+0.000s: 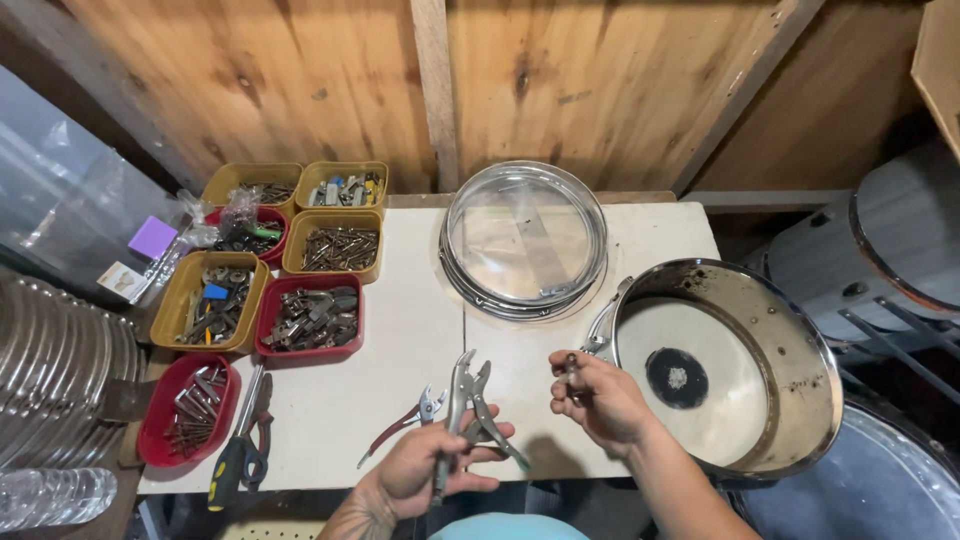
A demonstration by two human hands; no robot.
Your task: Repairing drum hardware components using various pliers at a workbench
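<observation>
My left hand (432,462) grips a pair of silver locking pliers (468,400) by the handles, jaws pointing up and away, low over the white table (400,330). My right hand (598,397) pinches a small dark metal rod or screw (571,368) upright between its fingers, just right of the pliers' jaws. A metal snare drum shell (730,365) lies on its side at the table's right edge, close beside my right hand. Red-handled pliers (407,421) lie on the table left of my left hand.
Several yellow and red trays of screws and metal parts (312,318) fill the left of the table. Chrome drum hoops with a clear head (524,240) lie at the back. Hand tools (245,440) rest at the front left. Drums (880,250) stand at right, a wooden wall behind.
</observation>
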